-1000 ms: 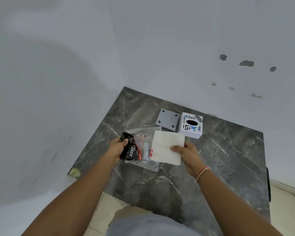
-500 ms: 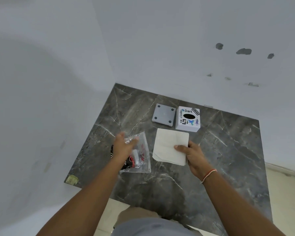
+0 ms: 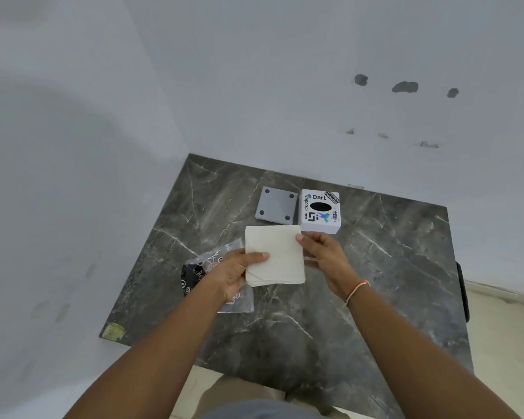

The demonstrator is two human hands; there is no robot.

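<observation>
Over the marble bench (image 3: pixel 375 313), our left hand (image 3: pixel 233 273) has quit the pouch (image 3: pixel 217 255) and joins our right hand (image 3: pixel 324 258) pinching the tissue stack (image 3: pixel 276 255), ready for loading.

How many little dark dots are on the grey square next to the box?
4 dots, one in each corner of the grey square: far-left dot, far-right dot, near-left dot, near-right dot. None seems hidden.

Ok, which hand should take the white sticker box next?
Right, probably. The right hand pinches the napkin edge just below the box; the left hand sits farther off, beyond the napkin.
</observation>
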